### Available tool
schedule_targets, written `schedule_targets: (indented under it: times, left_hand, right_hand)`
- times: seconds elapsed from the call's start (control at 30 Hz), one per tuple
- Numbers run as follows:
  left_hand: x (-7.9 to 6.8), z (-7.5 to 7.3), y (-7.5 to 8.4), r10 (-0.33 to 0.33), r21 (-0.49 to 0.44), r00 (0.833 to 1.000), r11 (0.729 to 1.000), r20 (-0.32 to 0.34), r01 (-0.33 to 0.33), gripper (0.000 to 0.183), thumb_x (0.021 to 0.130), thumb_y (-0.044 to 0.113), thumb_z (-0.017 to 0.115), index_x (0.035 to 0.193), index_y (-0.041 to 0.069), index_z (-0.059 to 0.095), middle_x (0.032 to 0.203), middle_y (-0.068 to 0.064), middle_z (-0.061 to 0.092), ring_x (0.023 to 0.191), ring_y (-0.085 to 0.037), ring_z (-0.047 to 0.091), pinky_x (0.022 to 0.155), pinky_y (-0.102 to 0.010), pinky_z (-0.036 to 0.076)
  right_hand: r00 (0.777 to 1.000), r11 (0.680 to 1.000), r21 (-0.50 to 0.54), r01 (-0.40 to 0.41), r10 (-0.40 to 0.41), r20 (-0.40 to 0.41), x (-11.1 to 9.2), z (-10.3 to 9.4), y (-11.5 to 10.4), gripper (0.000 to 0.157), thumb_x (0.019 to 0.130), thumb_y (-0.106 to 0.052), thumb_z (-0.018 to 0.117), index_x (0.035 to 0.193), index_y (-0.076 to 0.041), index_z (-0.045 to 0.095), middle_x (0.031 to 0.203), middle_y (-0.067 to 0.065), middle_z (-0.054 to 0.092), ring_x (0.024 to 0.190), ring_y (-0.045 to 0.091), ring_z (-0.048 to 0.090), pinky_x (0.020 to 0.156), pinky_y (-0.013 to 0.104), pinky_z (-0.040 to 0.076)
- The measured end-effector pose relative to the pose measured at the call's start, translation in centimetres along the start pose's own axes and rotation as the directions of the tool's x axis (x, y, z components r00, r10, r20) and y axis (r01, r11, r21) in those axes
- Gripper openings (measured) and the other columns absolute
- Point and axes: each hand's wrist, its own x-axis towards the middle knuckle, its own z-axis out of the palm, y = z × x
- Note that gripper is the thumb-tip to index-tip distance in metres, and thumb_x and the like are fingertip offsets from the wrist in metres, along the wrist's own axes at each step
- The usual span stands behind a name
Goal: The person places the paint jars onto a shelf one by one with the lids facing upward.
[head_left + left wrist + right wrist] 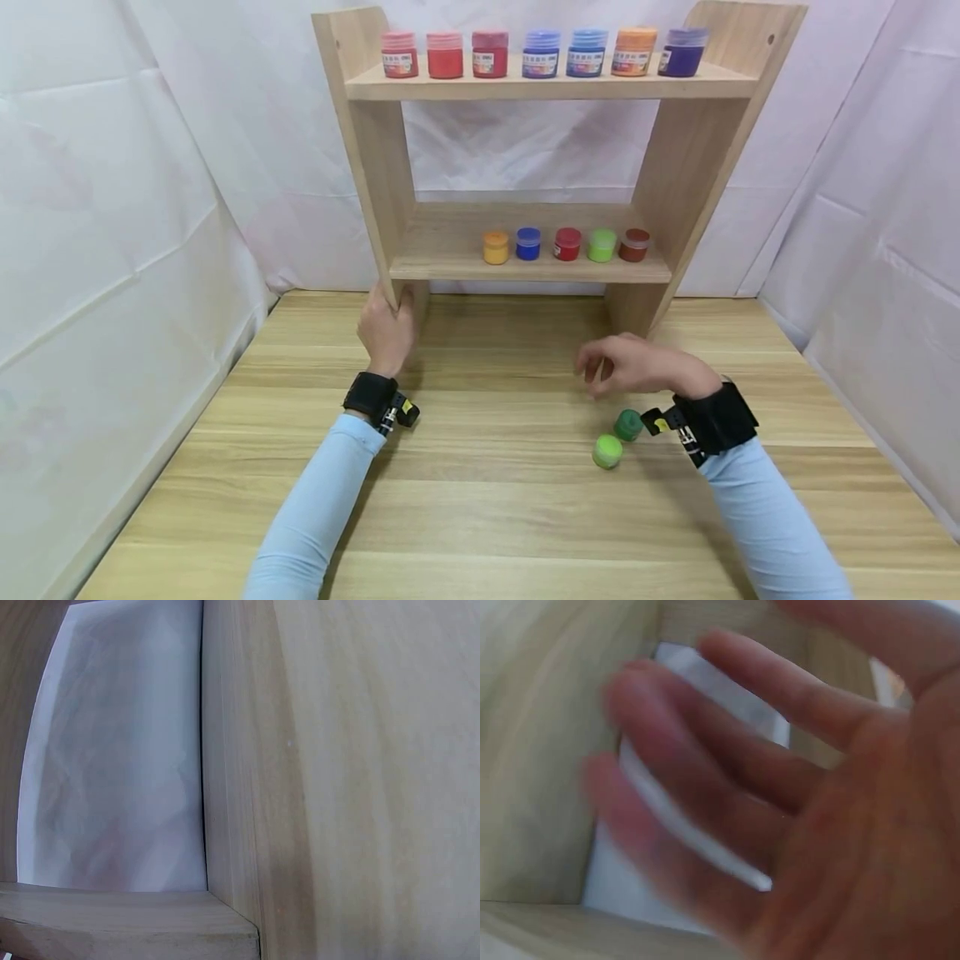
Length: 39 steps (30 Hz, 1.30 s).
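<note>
At its lower left side panel, the wooden shelf is gripped by my left hand, the panel's edge between thumb and fingers. The left wrist view shows only the shelf's wood, and the hand is out of that picture. My right hand hovers over the table by the shelf's lower right side, fingers loosely bent and holding nothing. In the right wrist view the fingers are spread and blurred. Just below that hand, a dark green paint jar and a light green paint jar stand on the table.
Several paint jars in reds, blues, orange and purple line the top board, among them an orange jar. Smaller jars, including a blue one, stand on the lower board. White cloth surrounds the wooden table.
</note>
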Motion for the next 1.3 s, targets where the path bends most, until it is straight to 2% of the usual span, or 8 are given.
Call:
schedule_targets:
  times: [0.1, 0.23, 0.4, 0.5, 0.67, 0.83, 1.1, 1.3]
  left_hand:
    - [0.1, -0.1, -0.3, -0.001, 0.005, 1.000, 1.000, -0.008, 0.001, 0.020, 0.092, 0.030, 0.055, 0.088, 0.011, 0.058, 0.069, -0.001, 0.045, 0.055, -0.021, 0.041, 0.047, -0.038, 0.030]
    - [0.2, -0.1, -0.3, 0.004, 0.000, 1.000, 1.000, -0.012, -0.004, 0.022, 0.092, 0.031, 0.056, 0.081, 0.012, 0.054, 0.066, -0.002, 0.042, 0.053, -0.021, 0.039, 0.045, -0.037, 0.028]
    - [0.4, 0.0, -0.1, 0.012, 0.000, 1.000, 1.000, 0.002, -0.012, 0.023, 0.093, 0.033, 0.056, 0.088, 0.011, 0.059, 0.069, -0.001, 0.046, 0.056, -0.020, 0.043, 0.047, -0.037, 0.030]
    - [0.5, -0.2, -0.1, 0.010, 0.005, 1.000, 1.000, 0.001, -0.010, 0.023, 0.093, 0.033, 0.055, 0.095, 0.010, 0.062, 0.072, -0.001, 0.049, 0.058, -0.020, 0.045, 0.048, -0.037, 0.032]
    - [0.3, -0.2, -0.1, 0.012, 0.009, 1.000, 1.000, -0.002, -0.012, 0.022, 0.092, 0.031, 0.055, 0.091, 0.010, 0.061, 0.073, -0.001, 0.050, 0.059, -0.020, 0.046, 0.048, -0.038, 0.033]
    - [0.1, 0.0, 0.0, 0.017, 0.006, 1.000, 1.000, 0.000, -0.017, 0.021, 0.092, 0.030, 0.056, 0.093, 0.010, 0.062, 0.073, -0.002, 0.051, 0.059, -0.021, 0.046, 0.048, -0.038, 0.033]
    - [-0.1, 0.0, -0.1, 0.011, 0.008, 1.000, 1.000, 0.007, -0.011, 0.022, 0.093, 0.031, 0.056, 0.093, 0.010, 0.061, 0.074, -0.002, 0.052, 0.061, -0.021, 0.048, 0.049, -0.038, 0.034]
    - [0.1, 0.0, -0.1, 0.014, 0.018, 1.000, 1.000, -0.003, -0.014, 0.021, 0.092, 0.031, 0.055, 0.091, 0.010, 0.060, 0.074, -0.002, 0.052, 0.062, -0.022, 0.049, 0.050, -0.040, 0.036]
  right_hand:
    - [0.988, 0.991, 0.125, -0.053, 0.034, 0.154, 0.0, 0.7, 0.8, 0.043, 0.074, -0.024, 0.079, 0.110, -0.008, 0.062, 0.100, 0.011, 0.063, 0.094, 0.027, 0.057, 0.073, 0.033, 0.048]
    - [0.958, 0.967, 0.225, -0.119, 0.052, 0.283, -0.1, 1.2, 1.4, 0.050, 0.070, -0.018, 0.082, 0.114, -0.004, 0.063, 0.105, 0.020, 0.059, 0.098, 0.037, 0.052, 0.075, 0.036, 0.047]
    - [0.935, 0.947, 0.306, -0.093, -0.022, 0.354, 0.1, 2.2, 2.1, 0.044, 0.071, -0.009, 0.080, 0.111, 0.001, 0.065, 0.092, 0.023, 0.059, 0.083, 0.029, 0.054, 0.067, 0.028, 0.046]
    - [0.930, 0.943, 0.327, -0.058, -0.068, 0.361, 0.7, 2.6, 2.2, 0.040, 0.073, -0.008, 0.079, 0.110, 0.002, 0.065, 0.083, 0.017, 0.059, 0.075, 0.022, 0.053, 0.060, 0.022, 0.043]
    - [0.923, 0.948, 0.314, -0.046, -0.081, 0.377, 1.1, 3.0, 2.2, 0.036, 0.074, -0.010, 0.078, 0.107, 0.000, 0.068, 0.079, 0.010, 0.060, 0.071, 0.017, 0.054, 0.057, 0.020, 0.042]
    - [0.918, 0.942, 0.332, -0.042, -0.095, 0.386, 1.1, 3.4, 2.3, 0.034, 0.076, -0.007, 0.076, 0.108, 0.000, 0.068, 0.081, 0.011, 0.060, 0.072, 0.018, 0.053, 0.058, 0.020, 0.042]
    - [0.917, 0.941, 0.338, 0.017, -0.150, 0.371, 1.0, 3.4, 2.5, 0.026, 0.082, -0.002, 0.069, 0.107, 0.002, 0.068, 0.082, 0.016, 0.061, 0.070, 0.011, 0.052, 0.059, 0.020, 0.041]
    - [0.928, 0.957, 0.291, -0.022, -0.089, 0.362, 0.9, 3.0, 2.0, 0.028, 0.083, -0.005, 0.069, 0.110, -0.002, 0.067, 0.085, 0.015, 0.062, 0.072, 0.015, 0.054, 0.059, 0.021, 0.042]
